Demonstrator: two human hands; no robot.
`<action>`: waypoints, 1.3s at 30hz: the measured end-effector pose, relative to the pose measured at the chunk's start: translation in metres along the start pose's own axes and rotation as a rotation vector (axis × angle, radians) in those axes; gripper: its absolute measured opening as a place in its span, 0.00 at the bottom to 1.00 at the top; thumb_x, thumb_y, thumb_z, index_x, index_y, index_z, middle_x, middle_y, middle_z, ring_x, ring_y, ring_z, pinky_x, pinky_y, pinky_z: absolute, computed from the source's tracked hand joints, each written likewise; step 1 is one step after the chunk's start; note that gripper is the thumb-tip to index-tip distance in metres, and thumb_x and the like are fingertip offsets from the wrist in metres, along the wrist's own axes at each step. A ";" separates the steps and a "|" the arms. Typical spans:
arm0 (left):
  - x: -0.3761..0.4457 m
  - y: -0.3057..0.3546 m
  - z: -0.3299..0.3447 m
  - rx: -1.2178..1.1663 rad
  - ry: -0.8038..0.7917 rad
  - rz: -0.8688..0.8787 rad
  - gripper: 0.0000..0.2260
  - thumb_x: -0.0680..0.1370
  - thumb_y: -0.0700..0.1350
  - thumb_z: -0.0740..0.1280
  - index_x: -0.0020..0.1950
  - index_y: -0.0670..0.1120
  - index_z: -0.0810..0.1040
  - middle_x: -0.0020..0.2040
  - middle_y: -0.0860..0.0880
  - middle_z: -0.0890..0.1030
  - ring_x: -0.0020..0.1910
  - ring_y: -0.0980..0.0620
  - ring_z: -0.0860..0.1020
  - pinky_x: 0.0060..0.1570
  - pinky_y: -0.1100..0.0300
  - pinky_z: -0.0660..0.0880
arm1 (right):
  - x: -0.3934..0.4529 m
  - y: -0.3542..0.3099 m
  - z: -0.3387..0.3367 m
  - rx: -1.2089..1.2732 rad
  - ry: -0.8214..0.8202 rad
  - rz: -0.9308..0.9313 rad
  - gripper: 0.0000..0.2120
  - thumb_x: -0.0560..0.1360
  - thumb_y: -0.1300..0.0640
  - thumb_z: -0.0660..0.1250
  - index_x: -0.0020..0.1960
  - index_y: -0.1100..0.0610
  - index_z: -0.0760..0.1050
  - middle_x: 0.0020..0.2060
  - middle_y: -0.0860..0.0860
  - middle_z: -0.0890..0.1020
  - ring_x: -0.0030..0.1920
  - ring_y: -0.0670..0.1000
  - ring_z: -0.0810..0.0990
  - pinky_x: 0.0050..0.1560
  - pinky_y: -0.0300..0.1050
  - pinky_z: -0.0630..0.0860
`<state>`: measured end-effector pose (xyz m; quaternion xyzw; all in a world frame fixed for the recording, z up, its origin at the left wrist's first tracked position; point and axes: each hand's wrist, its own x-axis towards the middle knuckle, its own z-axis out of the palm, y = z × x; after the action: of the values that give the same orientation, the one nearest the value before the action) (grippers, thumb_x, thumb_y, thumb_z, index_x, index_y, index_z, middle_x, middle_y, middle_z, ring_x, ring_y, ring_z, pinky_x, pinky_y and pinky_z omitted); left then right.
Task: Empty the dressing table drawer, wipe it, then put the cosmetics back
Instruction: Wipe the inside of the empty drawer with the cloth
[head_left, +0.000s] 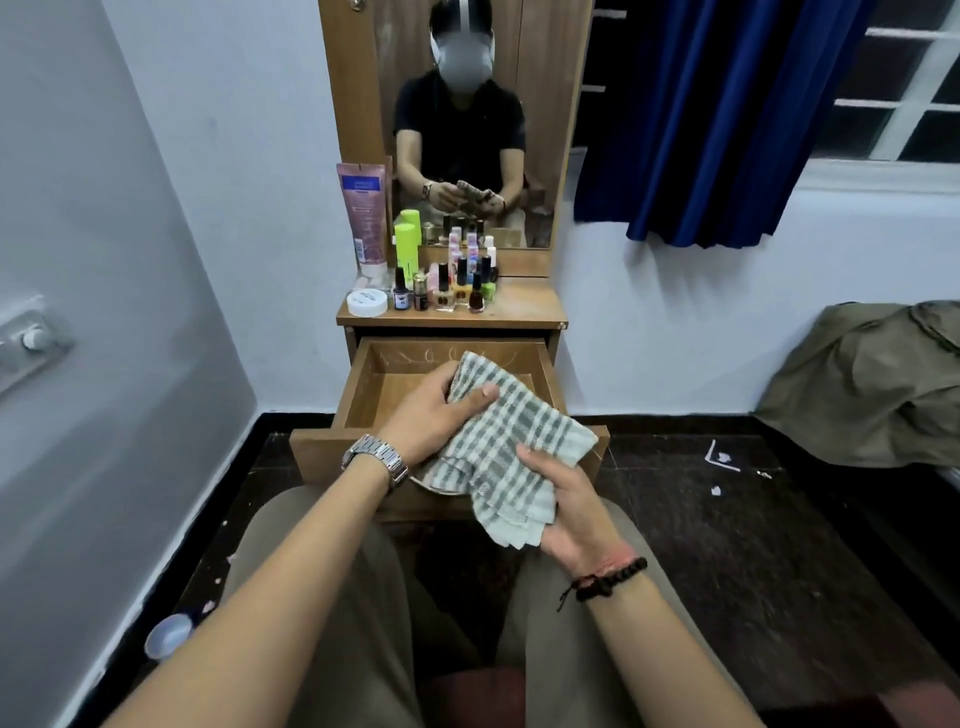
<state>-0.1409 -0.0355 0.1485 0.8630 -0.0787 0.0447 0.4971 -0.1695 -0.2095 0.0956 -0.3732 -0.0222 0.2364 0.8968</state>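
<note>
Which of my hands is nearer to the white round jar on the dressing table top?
Left. The left hand holds the checked cloth over the open drawer, just below the white jar. The right hand grips the cloth's lower end, nearer your lap.

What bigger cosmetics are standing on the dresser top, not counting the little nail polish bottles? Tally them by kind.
Pink tube: 1
Neon green bottle: 1
White round jar: 1
Total: 3

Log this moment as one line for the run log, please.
stage: before wiping | drawer: open, emptied | cloth: held by left hand and right hand over drawer | cosmetics: on tabletop
</note>
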 end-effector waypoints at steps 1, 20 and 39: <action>0.008 -0.004 0.000 0.023 0.040 0.014 0.25 0.73 0.67 0.62 0.48 0.45 0.75 0.43 0.51 0.81 0.41 0.53 0.79 0.43 0.55 0.74 | 0.005 -0.003 -0.004 0.015 0.014 -0.018 0.22 0.76 0.65 0.64 0.70 0.65 0.68 0.63 0.64 0.77 0.60 0.62 0.79 0.53 0.55 0.79; 0.017 -0.125 -0.083 0.194 0.393 -0.430 0.11 0.72 0.41 0.67 0.47 0.58 0.79 0.52 0.53 0.83 0.53 0.49 0.80 0.60 0.50 0.74 | 0.199 -0.038 0.060 -1.734 -0.253 0.297 0.33 0.75 0.31 0.56 0.72 0.49 0.69 0.71 0.47 0.70 0.69 0.49 0.69 0.74 0.51 0.60; 0.022 -0.132 -0.083 0.298 0.335 -0.522 0.15 0.73 0.44 0.65 0.58 0.58 0.77 0.58 0.51 0.81 0.55 0.46 0.78 0.56 0.53 0.74 | 0.299 0.057 0.056 -2.380 -0.254 -0.094 0.21 0.76 0.54 0.69 0.67 0.55 0.71 0.61 0.60 0.78 0.59 0.61 0.78 0.55 0.50 0.74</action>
<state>-0.0958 0.0994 0.0817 0.8977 0.2351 0.0682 0.3663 0.0604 -0.0062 0.0557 -0.9417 -0.3289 0.0697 -0.0118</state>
